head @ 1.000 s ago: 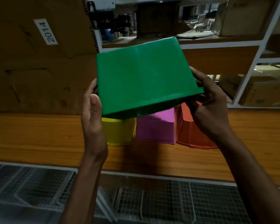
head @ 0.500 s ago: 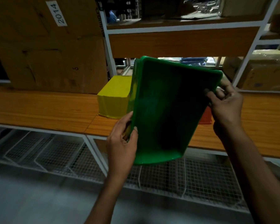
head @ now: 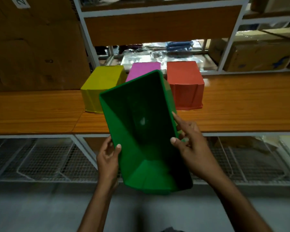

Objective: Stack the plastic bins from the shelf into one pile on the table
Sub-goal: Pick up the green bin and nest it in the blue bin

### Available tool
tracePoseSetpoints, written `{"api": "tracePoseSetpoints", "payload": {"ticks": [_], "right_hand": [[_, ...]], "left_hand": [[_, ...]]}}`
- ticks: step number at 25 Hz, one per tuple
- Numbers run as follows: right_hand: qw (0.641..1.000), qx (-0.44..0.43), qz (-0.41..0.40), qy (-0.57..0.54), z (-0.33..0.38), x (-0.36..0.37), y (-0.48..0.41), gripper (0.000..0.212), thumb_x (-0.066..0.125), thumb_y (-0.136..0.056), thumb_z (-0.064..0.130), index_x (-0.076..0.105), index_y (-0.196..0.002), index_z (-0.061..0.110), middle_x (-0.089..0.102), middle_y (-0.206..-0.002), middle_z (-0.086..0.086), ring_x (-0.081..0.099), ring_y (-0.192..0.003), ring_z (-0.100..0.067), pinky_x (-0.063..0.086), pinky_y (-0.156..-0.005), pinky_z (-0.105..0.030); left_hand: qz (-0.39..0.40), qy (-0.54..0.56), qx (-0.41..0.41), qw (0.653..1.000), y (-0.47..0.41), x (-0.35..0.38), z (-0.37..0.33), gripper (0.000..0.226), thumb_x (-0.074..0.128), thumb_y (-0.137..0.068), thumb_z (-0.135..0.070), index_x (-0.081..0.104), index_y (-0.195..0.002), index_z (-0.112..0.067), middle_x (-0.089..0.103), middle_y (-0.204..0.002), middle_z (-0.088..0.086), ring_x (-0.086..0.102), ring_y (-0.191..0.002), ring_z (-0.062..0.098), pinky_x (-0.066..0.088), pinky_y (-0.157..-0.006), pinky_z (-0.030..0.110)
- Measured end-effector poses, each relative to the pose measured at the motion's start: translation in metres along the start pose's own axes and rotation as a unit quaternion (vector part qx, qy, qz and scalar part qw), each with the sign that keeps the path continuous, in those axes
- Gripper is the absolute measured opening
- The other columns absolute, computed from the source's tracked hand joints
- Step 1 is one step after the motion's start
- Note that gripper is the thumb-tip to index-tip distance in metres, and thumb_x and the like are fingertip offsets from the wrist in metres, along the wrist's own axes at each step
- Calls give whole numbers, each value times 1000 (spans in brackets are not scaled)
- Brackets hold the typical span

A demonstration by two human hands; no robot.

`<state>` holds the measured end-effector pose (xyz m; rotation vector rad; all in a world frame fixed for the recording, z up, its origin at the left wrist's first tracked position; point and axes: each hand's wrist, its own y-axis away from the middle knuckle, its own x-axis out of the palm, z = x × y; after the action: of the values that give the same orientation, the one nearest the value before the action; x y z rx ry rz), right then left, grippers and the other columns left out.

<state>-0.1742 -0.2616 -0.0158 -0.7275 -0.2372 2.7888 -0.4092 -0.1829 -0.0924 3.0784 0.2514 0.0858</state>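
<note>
The green bin is held in the air in front of the wooden shelf, tilted with its open side toward the person. The left hand grips its left rim and the right hand grips its right rim, each with the thumb curled inside. Behind it, the yellow bin, pink bin and red bin sit upside down in a row on the shelf.

Four bins, green, yellow, pink, red; two hands.
</note>
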Motion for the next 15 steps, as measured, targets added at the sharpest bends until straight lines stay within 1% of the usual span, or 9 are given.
{"api": "tracePoseSetpoints", "payload": {"ticks": [2,3,6,8,9,10,12,14,15], "right_hand": [[999,36,-34,-15,-4,6,7,68,66,-94,6,46,-151,37,53,-114,4,53,-98,-3,42,-85,-4],[996,63,-56,-44,-6,5,10,63,67,-93,4,52,-147,33,57,-117,4,56,-97,-4,45,-85,-8],[973,160,-102,-132,-15,4,25,46,68,-93,3,64,-130,29,67,-113,6,63,-92,-5,50,-83,-20],[959,208,-115,-154,-24,9,40,42,66,-95,7,64,-127,34,68,-115,12,64,-99,-1,52,-85,-25],[953,231,-121,-154,-30,12,48,41,65,-97,10,64,-129,36,68,-119,10,65,-104,-3,54,-88,-29],[948,255,-122,-147,-37,15,57,42,64,-98,13,63,-131,38,68,-121,8,65,-106,-7,55,-90,-33],[937,305,-95,-143,-50,19,74,53,64,-97,9,58,-136,44,67,-122,3,66,-107,-16,58,-87,-37],[922,354,-61,-141,-62,20,88,71,59,-91,-8,54,-136,47,66,-121,-1,67,-105,-22,60,-76,-34],[914,376,-55,-138,-66,20,94,76,54,-88,-15,53,-135,45,67,-118,-3,68,-102,-23,59,-68,-31]], "left_hand": [[55,-32,-29,998,5,-15,10,49,60,-99,-3,58,-143,-24,70,-132,-2,66,-121,21,57,-98,38],[79,-50,-40,995,6,-22,9,52,61,-99,-6,56,-144,-31,69,-133,-6,66,-121,17,57,-98,38],[149,-91,-82,981,8,-35,4,53,61,-100,-11,54,-146,-37,69,-130,-15,69,-114,5,59,-86,24],[166,-93,-96,977,14,-35,6,49,59,-101,-10,56,-143,-35,72,-115,-26,71,-100,-5,59,-76,17],[169,-96,-102,976,16,-34,9,47,58,-101,-10,56,-140,-35,73,-107,-29,71,-94,-7,59,-74,16],[172,-99,-112,974,17,-32,15,46,58,-101,-9,57,-139,-35,74,-102,-29,72,-92,-7,60,-73,16],[183,-100,-139,968,19,-29,22,45,60,-100,-10,59,-139,-32,75,-109,-23,73,-96,-2,60,-77,18],[210,-115,-170,956,19,-27,30,44,60,-100,-12,60,-141,-29,72,-120,-13,72,-102,3,58,-81,20],[228,-126,-186,947,18,-25,35,43,60,-101,-14,59,-141,-28,72,-122,-10,72,-103,5,58,-82,22]]}}
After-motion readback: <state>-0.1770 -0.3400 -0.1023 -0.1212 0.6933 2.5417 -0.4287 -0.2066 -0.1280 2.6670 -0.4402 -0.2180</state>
